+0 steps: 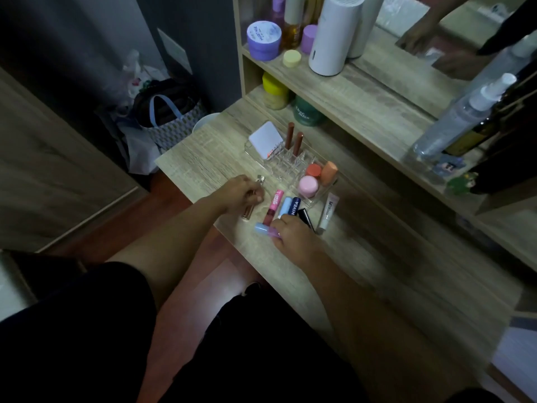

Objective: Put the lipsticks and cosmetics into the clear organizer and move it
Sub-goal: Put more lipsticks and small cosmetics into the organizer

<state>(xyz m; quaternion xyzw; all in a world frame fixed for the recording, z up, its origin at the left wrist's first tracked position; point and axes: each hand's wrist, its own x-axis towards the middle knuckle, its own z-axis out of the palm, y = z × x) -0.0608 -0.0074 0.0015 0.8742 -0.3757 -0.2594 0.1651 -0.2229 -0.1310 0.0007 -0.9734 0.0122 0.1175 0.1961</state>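
"NIVEA" in white on dark blue lip balm stick (294,207). "LIPS" readable on clear squeeze tube (328,212), rest too small. Pink tube (276,201) reads "SUPER STAY", blurry. Purple jar (263,39) lid text unreadable.

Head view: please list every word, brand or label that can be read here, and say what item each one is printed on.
"NIVEA" - on the dark blue lip balm stick lying on the desk.
"LIPS" - on the clear tube; the word before it is too blurred.
"SUPER STAY" - on the pink lip tube, only roughly legible.
Too blurred to read: the purple jar lid, the green jar, and the white compact.
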